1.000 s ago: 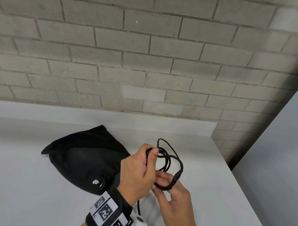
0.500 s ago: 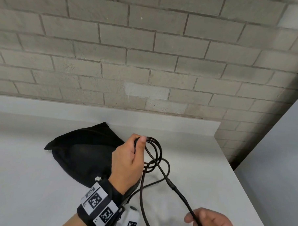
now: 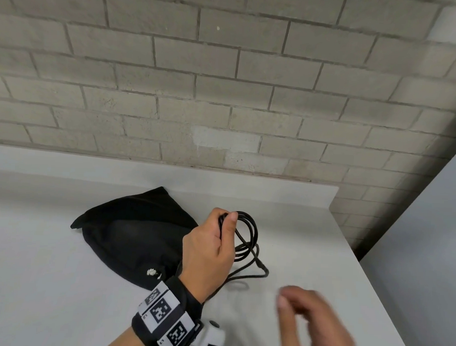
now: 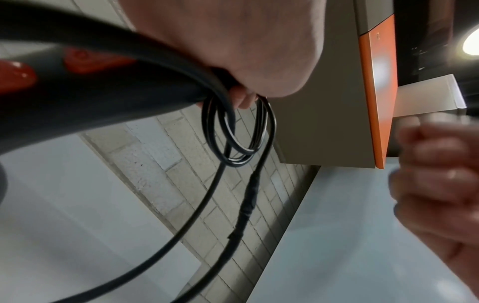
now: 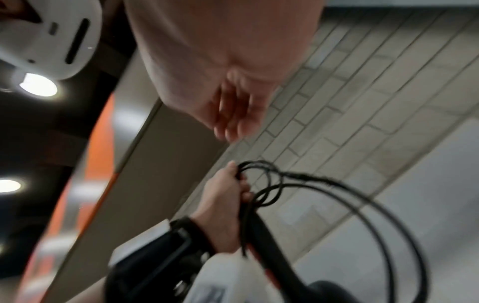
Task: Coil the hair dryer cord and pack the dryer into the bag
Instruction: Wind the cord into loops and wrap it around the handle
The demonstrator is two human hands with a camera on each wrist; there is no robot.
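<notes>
My left hand (image 3: 210,250) grips several loops of the black hair dryer cord (image 3: 253,231) above the white table (image 3: 47,282). The left wrist view shows the same hand also holding the dryer's black handle (image 4: 90,82) with its orange buttons, and the cord loops (image 4: 233,143) hanging below the fingers. A slack bend of cord lies on the table to the right. The black drawstring bag (image 3: 130,231) lies flat behind and left of that hand. My right hand (image 3: 311,325) hovers blurred at the lower right, fingers loosely bent (image 5: 233,114), holding nothing.
A grey brick wall (image 3: 225,81) stands behind a low raised ledge (image 3: 169,175) at the table's back. The table's right edge runs diagonally beside a grey panel (image 3: 427,247). Bare tabletop lies to the left of the bag.
My right hand has let go of the stretched length of cord and moved up and inward. The freed cord now lies in a slack bend. The left hand has kept its hold.
</notes>
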